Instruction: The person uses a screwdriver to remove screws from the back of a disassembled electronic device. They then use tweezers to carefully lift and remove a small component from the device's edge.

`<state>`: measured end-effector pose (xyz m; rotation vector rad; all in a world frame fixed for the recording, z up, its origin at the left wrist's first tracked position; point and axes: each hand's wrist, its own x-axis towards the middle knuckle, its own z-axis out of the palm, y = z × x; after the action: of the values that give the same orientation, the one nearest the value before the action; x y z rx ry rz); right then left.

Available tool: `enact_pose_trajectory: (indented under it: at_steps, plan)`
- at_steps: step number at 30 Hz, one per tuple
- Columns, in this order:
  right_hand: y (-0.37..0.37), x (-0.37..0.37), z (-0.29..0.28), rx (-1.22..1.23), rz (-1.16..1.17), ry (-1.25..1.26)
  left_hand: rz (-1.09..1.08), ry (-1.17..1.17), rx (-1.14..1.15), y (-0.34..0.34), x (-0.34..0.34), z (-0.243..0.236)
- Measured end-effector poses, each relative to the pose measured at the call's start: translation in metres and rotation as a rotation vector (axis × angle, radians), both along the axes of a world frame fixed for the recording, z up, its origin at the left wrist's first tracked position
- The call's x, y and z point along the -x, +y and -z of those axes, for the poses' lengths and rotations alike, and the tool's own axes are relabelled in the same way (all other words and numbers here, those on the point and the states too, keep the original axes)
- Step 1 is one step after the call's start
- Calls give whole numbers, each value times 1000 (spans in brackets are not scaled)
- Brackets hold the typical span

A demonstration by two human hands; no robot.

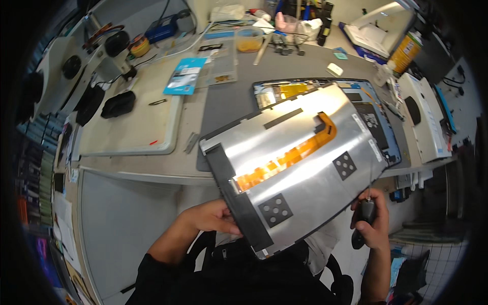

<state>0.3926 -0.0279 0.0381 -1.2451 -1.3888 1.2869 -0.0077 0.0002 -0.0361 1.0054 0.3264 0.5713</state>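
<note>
My left hand (pixel 214 216) grips the lower left edge of a display panel (pixel 305 188), its thumb on the near side and its fingers hidden beneath. The panel's silver metal back faces up, with an orange flex cable (pixel 284 162) across it and black pads and strips. It tilts above the desk's front edge. In my right hand (pixel 375 218), closed by the panel's right edge, is a black-handled tool (pixel 365 211) with a thin metal shaft; its tip is hard to make out. Behind the panel lies an opened tablet body (pixel 391 137), partly covered, its black battery (pixel 370 122) exposed.
A grey mat (pixel 216 112) lies under the tablet body. To the left are a microscope (pixel 84 76), a cream work board (pixel 137 124) and a blue pouch (pixel 185 76). A plastic tub (pixel 249 39), a yellow spray can (pixel 404 51) and a white box (pixel 422 117) stand farther back and right.
</note>
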Motion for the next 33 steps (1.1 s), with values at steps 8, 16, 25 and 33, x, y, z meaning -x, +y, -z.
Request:
enact_pose_trajectory:
  at_steps: [8, 16, 25, 33]
  plan:
    - [8, -2, -13, 14, -28, -53, 22, -136, 169, -8, -10, 0]
    - [-1, 0, -10, 40, -27, 91, -90, -202, 300, -17, -21, -9]
    - [18, -1, -27, -11, -30, 36, -34, 12, 170, -16, -28, -22]
    - [31, -9, -53, 92, 23, -120, 21, 146, 109, -23, -71, -55]
